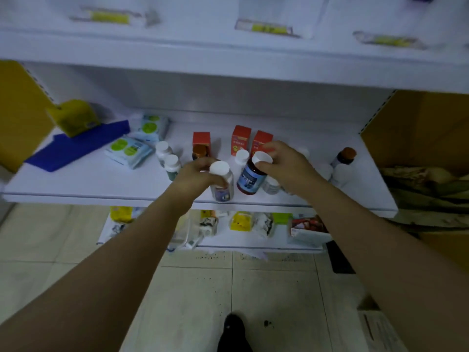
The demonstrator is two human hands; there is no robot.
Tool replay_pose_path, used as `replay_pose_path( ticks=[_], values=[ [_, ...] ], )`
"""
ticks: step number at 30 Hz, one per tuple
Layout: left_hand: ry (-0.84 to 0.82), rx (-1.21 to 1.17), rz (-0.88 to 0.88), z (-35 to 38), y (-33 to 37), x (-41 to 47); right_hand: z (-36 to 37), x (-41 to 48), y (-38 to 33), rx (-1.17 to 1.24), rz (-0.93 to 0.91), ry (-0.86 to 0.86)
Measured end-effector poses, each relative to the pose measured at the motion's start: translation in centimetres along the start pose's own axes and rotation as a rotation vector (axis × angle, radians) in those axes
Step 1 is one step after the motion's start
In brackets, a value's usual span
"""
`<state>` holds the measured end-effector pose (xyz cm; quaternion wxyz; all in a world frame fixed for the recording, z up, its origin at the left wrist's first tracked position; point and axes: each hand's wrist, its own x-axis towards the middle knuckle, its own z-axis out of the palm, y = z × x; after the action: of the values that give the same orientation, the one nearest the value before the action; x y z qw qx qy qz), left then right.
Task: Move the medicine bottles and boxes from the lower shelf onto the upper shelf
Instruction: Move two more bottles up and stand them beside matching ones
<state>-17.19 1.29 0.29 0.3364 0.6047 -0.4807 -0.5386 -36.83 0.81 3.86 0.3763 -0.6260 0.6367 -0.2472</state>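
Note:
My left hand (195,174) is closed around a white bottle with a white cap (222,184) near the front of the white middle shelf (76,184). My right hand (286,166) grips a brown bottle with a blue label and white cap (251,179), tilted, just to the right. Behind them stand three red boxes (201,140), an amber bottle with an orange cap (199,151) and several small white bottles (167,158). More white bottles (337,174) and a dark bottle with an orange cap (345,156) stand at the right. The upper shelf (228,62) runs above.
Blue-green packets (132,151), a yellow box (73,118) and a blue sheet (76,146) lie on the shelf's left part. A lower shelf (253,246) holds yellow and white packs. Cardboard boxes (418,128) flank both sides. Tiled floor and a dark shoe (233,331) are below.

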Motion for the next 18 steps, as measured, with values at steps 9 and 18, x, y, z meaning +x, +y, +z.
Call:
replay_pose_path(
  ticks=[9,18],
  values=[
    [-0.125,-0.311,0.203,-6.0,4.8,-15.9,0.0,-15.2,-9.1,0.492,-0.018,0.131],
    [-0.25,-0.446,0.328,-9.1,9.3,-29.2,-0.8,-27.1,-17.2,0.83,-0.023,-0.006]
  ],
)
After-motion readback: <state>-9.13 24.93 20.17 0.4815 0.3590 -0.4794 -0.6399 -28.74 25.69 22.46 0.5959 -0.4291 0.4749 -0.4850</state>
